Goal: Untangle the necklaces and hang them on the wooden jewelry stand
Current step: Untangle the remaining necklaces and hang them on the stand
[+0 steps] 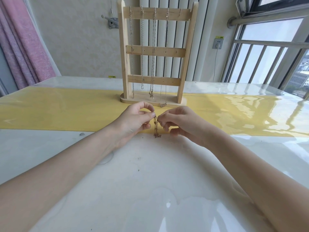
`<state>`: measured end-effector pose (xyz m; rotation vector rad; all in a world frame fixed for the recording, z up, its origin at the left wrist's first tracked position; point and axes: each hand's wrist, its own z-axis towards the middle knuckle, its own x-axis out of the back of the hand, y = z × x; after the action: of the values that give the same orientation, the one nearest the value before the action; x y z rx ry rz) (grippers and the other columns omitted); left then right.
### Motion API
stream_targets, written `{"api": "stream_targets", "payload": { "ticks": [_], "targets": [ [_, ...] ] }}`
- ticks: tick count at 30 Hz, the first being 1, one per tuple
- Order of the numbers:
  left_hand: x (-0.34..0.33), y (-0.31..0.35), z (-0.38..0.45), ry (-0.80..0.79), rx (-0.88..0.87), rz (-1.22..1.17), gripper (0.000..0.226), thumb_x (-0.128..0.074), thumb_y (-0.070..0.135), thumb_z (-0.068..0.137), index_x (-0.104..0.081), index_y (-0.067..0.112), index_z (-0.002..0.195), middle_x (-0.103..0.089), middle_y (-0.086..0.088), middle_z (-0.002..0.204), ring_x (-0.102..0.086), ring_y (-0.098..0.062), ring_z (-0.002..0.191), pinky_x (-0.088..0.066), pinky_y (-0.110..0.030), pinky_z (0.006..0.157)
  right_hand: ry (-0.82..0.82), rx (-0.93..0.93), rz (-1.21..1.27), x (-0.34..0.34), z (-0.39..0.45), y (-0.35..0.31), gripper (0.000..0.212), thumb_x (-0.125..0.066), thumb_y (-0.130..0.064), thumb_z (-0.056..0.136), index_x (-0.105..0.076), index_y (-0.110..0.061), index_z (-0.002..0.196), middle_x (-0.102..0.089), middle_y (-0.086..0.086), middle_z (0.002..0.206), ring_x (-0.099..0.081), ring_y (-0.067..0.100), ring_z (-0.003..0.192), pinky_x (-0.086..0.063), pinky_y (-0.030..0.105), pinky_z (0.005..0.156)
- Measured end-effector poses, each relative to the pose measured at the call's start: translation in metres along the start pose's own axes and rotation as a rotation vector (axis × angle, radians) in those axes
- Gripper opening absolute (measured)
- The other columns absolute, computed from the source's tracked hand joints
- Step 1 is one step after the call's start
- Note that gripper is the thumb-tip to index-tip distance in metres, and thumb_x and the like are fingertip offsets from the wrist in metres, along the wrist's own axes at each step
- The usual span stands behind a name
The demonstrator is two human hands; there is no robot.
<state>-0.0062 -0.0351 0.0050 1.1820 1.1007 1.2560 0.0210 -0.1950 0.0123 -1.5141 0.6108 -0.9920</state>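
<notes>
- A gold necklace [156, 127] hangs bunched between both hands, its lower end touching the glossy table [150, 181]
- The left hand [135, 119] pinches its top with thumb and forefinger
- The right hand [175, 122] pinches it just beside
- Behind, the wooden jewelry stand [153, 52] holds four hung chains [153, 52]

Four necklaces [153, 52] hang on one stand [154, 52] — a fifth necklace [156, 127] between two hands [155, 121].

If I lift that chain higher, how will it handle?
Probably limp: the chain hangs straight down from the pinch of the left hand and right hand. Likely light and thin, so it may slip. Its bunched lower end could snag.
</notes>
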Motion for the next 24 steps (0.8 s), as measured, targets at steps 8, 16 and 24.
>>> {"api": "stream_targets", "payload": {
  "ticks": [8,16,24],
  "targets": [
    [-0.0015,-0.0007,0.0,-0.003,-0.052,0.11,0.016,-0.051,0.004,0.094,-0.056,0.016,0.085,-0.051,0.004,0.073,-0.045,-0.006,0.067,-0.046,-0.015,0.061,0.032,-0.051,0.111,0.0036,0.0028,0.0011,0.027,-0.055,-0.009,0.089,-0.052,-0.012,0.062,-0.05,0.0,0.061,-0.048,0.01,0.055,-0.038,0.017,0.047],
    [-0.0013,-0.0007,-0.0032,-0.007,-0.084,0.195,0.003,-0.066,0.013,0.086,-0.067,0.014,0.088,-0.068,-0.006,0.095,-0.065,-0.008,0.077,-0.049,-0.013,0.064,0.014,-0.035,0.092,0.0038,0.0033,0.0032,0.022,-0.054,-0.007,0.088,-0.055,-0.01,0.065,-0.051,-0.002,0.058,-0.047,0.011,0.057,-0.036,0.018,0.051],
    [-0.0048,-0.0031,-0.0042,0.011,-0.105,0.258,0.004,-0.07,0.014,0.082,-0.066,0.014,0.083,-0.067,0.003,0.083,-0.059,-0.007,0.074,-0.045,-0.01,0.059,0.005,-0.013,0.1,0.0053,0.0016,0.0012,0.019,-0.057,-0.009,0.089,-0.056,-0.008,0.07,-0.053,-0.003,0.057,-0.048,0.008,0.056,-0.038,0.016,0.046]
  ]
}}
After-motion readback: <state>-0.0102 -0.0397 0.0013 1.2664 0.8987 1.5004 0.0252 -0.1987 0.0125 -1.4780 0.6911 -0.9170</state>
